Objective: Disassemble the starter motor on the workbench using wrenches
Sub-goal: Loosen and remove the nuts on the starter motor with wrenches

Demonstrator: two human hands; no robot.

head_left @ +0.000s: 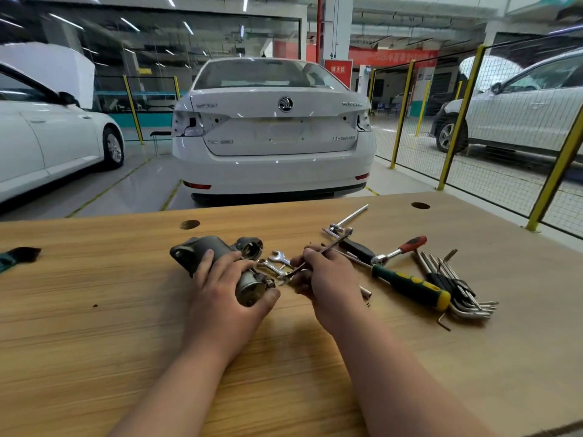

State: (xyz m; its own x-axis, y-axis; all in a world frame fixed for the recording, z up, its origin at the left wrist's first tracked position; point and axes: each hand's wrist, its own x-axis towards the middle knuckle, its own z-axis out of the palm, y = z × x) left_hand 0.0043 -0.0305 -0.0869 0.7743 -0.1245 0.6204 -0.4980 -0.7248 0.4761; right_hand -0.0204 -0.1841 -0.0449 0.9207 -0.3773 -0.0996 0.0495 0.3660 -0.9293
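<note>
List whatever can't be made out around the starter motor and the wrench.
Head view, starter motor: its middle is covered by the left hand.
Head view, wrench: whether its open end sits on a fastener is too small and blurred; the right hand covers its shank.
Head view, dark object on the workbench: cut off by the left edge.

— What's the tabletop (94,342) like?
— Wood-grain, with two round holes (189,224) near the far edge.
— What's on it?
— The starter motor (205,247) in the middle, with small open-end wrenches (279,257) just beside it. To the right are a red-handled ratchet (400,249), a green-and-yellow screwdriver (410,287) and a fanned hex key set (457,285). A dark cloth (19,255) lies at the left edge.
</note>
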